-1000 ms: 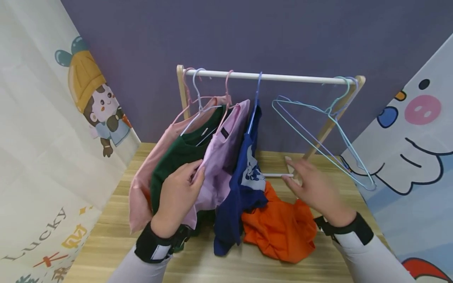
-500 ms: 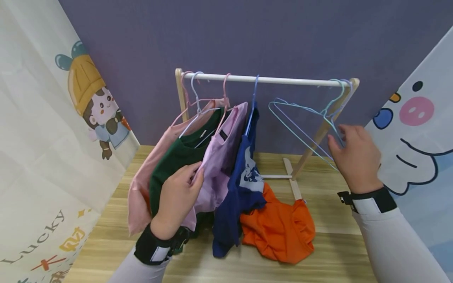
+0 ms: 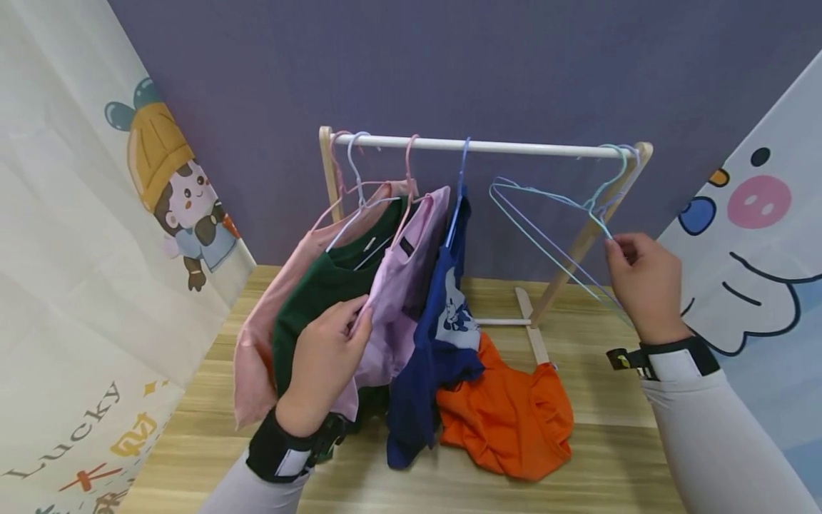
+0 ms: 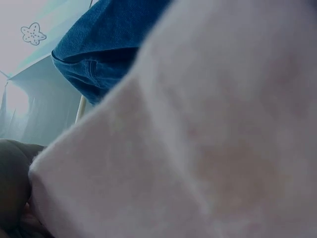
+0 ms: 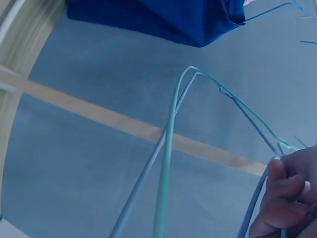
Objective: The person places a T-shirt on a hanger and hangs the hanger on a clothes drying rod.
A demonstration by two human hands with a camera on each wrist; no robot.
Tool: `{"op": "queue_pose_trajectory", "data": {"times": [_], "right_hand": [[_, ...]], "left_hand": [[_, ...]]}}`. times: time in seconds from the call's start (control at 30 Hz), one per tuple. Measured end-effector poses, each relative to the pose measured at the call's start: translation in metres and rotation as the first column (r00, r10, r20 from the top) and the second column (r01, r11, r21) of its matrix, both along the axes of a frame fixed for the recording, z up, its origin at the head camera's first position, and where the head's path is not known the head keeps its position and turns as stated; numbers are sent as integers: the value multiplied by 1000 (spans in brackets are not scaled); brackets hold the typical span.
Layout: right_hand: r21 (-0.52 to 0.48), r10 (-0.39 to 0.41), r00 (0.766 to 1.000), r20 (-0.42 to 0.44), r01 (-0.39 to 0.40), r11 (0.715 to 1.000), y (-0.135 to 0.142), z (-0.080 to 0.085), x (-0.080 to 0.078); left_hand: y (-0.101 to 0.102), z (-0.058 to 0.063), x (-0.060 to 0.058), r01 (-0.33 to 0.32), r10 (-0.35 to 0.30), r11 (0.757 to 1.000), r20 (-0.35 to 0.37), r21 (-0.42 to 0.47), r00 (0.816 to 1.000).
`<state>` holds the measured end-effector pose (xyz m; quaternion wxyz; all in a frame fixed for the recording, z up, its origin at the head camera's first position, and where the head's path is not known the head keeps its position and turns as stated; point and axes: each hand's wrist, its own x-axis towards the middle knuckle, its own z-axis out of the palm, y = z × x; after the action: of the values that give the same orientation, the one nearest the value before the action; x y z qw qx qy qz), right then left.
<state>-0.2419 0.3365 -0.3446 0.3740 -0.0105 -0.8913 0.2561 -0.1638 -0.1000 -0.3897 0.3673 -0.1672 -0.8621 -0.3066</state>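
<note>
My left hand (image 3: 327, 353) pinches the edge of a lilac shirt (image 3: 401, 307), which hangs from a pink hanger. On the right, my right hand (image 3: 651, 289) grips the sloping arm of a mint-green hanger (image 3: 625, 165), its hook still over the rail. A bare lilac-blue hanger (image 5: 138, 191) hangs close beside it. Left of the lilac shirt hang a dark green shirt (image 3: 311, 293) and a pink shirt (image 3: 253, 368). To its right is a blue garment (image 3: 427, 364) with a white printed patch. Pale cloth fills most of the left wrist view, hiding the left fingers.
The small clothes rack has a white rail (image 3: 526, 148) and wooden legs. A crumpled orange garment (image 3: 507, 421) lies on the wood-grain table (image 3: 616, 457) below. Behind stands a grey-purple wall (image 3: 411, 64), with printed curtains (image 3: 70, 214) at the sides.
My right hand has moved right and up from beside the rack's foot to the bare hangers, and its fingers have closed on the mint-green one. The left hand keeps its pinch.
</note>
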Motion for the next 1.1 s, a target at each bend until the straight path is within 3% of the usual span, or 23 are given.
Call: {"op": "queue_pose_trajectory", "data": {"times": [0.3,0.47,0.6,0.77,0.97,1.1], "right_hand": [[-131,-28,999,34,32,991,-2,7,1],[-215,7,1000,21,-2,977,-3,9,14],[-282,56,998,17,-49,958,-2,2,31],[-362,96,991,98,-54,931,-4,-33,63],[-438,121,978,172,-34,898,-10,-104,87],[-420,72,978,194,17,907,-4,-151,97]], "left_hand": [[0,-3,0,13,-13,1000,3,-1,1000],[-1,-4,-1,16,-16,1000,8,2,1000],[-3,-4,-3,12,-12,1000,3,10,1000],[-4,-7,-5,2,-1,1000,-6,14,1000],[-6,-10,-6,-25,26,999,-30,22,999],[-5,-12,-7,-26,27,999,-36,20,999]]}}
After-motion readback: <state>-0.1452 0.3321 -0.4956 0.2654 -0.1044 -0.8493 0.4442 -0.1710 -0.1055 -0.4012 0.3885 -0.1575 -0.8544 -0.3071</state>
